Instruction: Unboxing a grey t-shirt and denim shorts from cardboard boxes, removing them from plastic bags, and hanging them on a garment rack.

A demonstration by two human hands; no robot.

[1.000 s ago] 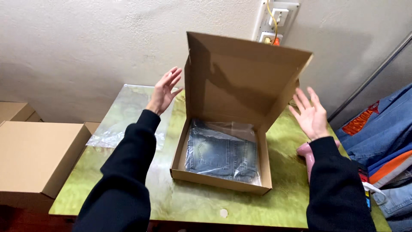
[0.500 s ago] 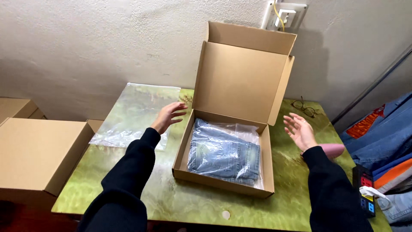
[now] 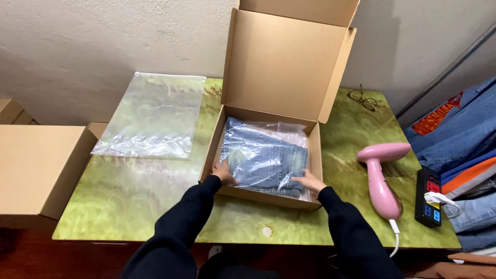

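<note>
Both hands rest inside the open brown cardboard box [image 3: 316, 170], at its near end. The left hand [image 3: 224, 172] lies with fingers loosely spread on the near left corner of the folded blue jeans in a clear plastic bag [image 3: 264, 158]; the right hand [image 3: 307, 181] presses flat on the near right corner, neither closed around anything. The bagged jeans fill the box floor, and the lid stands upright against the wall. The box sits mid-table on the green marbled table [image 3: 139, 181]. An empty clear plastic bag [image 3: 153, 116] lies at the far left corner. Black-rimmed glasses [image 3: 362, 99] lie near the far right edge, and a pink handheld steamer [image 3: 382, 178] lies toward the right edge, with a black power strip [image 3: 429, 197] just beside it.
</note>
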